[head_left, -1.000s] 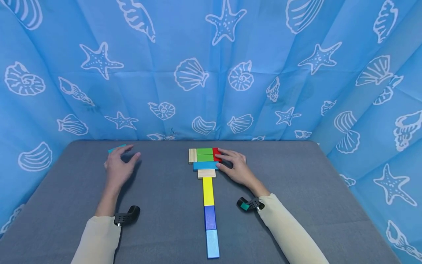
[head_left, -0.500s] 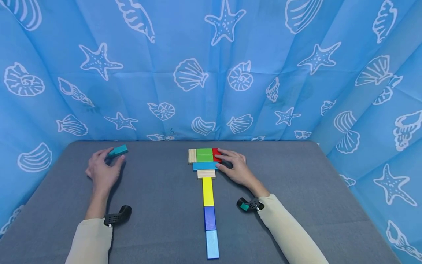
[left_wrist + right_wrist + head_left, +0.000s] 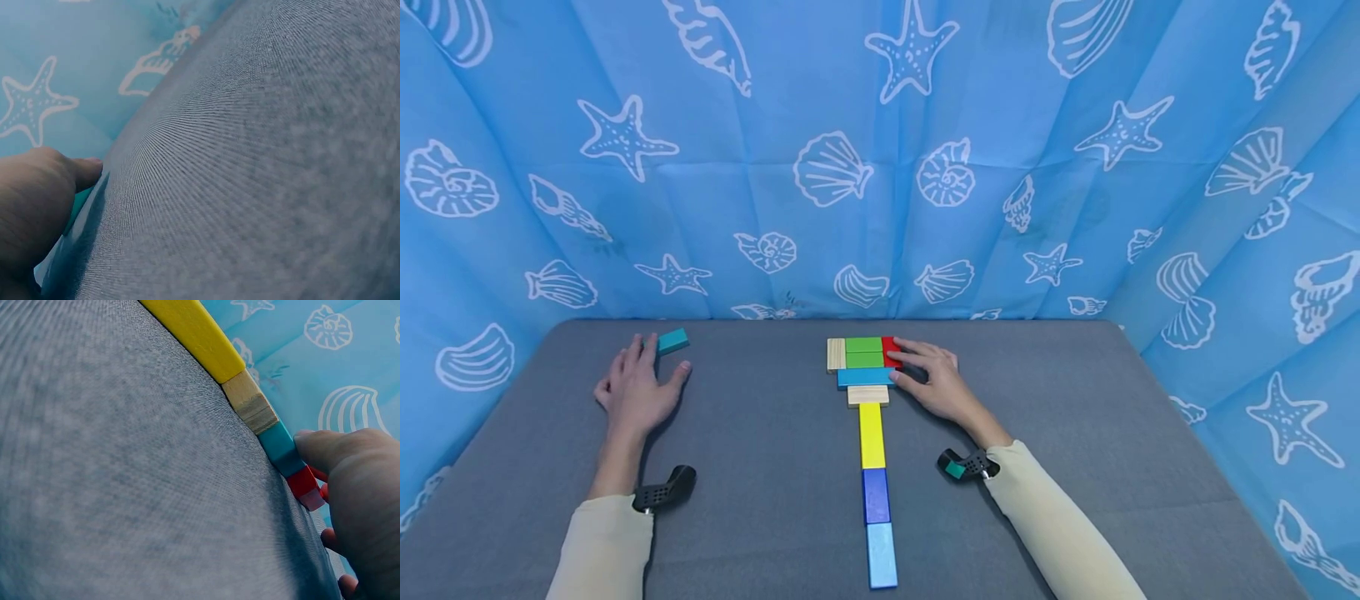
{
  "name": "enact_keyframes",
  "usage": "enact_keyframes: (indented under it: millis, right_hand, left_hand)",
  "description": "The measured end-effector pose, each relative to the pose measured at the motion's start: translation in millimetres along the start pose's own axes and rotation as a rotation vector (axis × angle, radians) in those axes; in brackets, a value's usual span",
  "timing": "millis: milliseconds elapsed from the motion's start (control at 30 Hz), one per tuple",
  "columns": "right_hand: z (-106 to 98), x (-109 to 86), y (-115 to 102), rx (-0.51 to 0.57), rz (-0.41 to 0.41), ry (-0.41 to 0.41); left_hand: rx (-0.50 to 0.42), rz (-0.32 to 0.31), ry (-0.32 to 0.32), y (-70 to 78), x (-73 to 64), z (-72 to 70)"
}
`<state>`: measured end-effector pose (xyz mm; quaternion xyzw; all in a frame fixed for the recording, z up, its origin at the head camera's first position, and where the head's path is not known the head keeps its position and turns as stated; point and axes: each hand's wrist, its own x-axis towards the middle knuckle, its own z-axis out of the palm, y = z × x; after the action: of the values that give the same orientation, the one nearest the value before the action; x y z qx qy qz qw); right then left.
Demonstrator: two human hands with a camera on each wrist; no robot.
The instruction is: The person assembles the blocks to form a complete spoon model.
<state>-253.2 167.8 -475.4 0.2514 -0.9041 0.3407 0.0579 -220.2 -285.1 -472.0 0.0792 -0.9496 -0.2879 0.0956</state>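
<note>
My left hand [image 3: 638, 387] lies low at the table's far left, fingers extended, the fingertips right at the near left end of a teal wooden block [image 3: 673, 340]. In the left wrist view the thumb hides most of that teal block [image 3: 77, 207]. My right hand [image 3: 938, 379] rests at the top of a row of blocks, fingers extended over a red block [image 3: 891, 352]. Its thumb touches the right end of a blue block [image 3: 863, 377], as the right wrist view also shows. Left of the red block lie two green blocks [image 3: 863, 352] and a plain wooden block [image 3: 836, 355].
Below the blue block, a column runs toward the table's near edge: a plain wooden block [image 3: 867, 396], a yellow block [image 3: 872, 435], a dark blue block [image 3: 876, 495] and a light blue block [image 3: 882, 555]. A grey cloth [image 3: 760, 467] covers the table; a blue shell-print curtain [image 3: 880, 217] hangs behind.
My left hand has moved left with the teal block, set it down and loosened its fingers, which now lie flatter beside it. The right hand has kept its place on the blocks.
</note>
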Motion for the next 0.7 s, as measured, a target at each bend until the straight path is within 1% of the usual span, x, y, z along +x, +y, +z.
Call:
enact_keyframes:
  millis: [167,267,367,567,633,700]
  right_hand:
    - [0.3,-0.3,-1.3,0.007,0.005,-0.003]
    - [0.3,-0.3,-1.4,0.008,0.000,0.000]
    - [0.0,-0.2,-1.3,0.009,-0.002,0.003]
    - [0.5,0.2,-0.4,0.008,0.008,0.000]
    - [0.6,0.3,-0.4,0.006,0.013,-0.002]
    - [0.6,0.4,-0.6,0.005,0.015,-0.003]
  left_hand:
    - [0.037,0.020,-0.037,-1.1,-0.2,0.5]
    - [0.047,0.026,-0.039,-0.5,-0.7,0.9]
    - [0.021,0.014,-0.002,1.2,-1.5,1.1]
    - [-0.105,-0.024,0.143,4.0,-3.8,2.1]
    - [-0.126,-0.030,0.162,4.1,-4.1,2.1]
    - [-0.127,-0.036,0.159,4.1,-4.2,1.9]
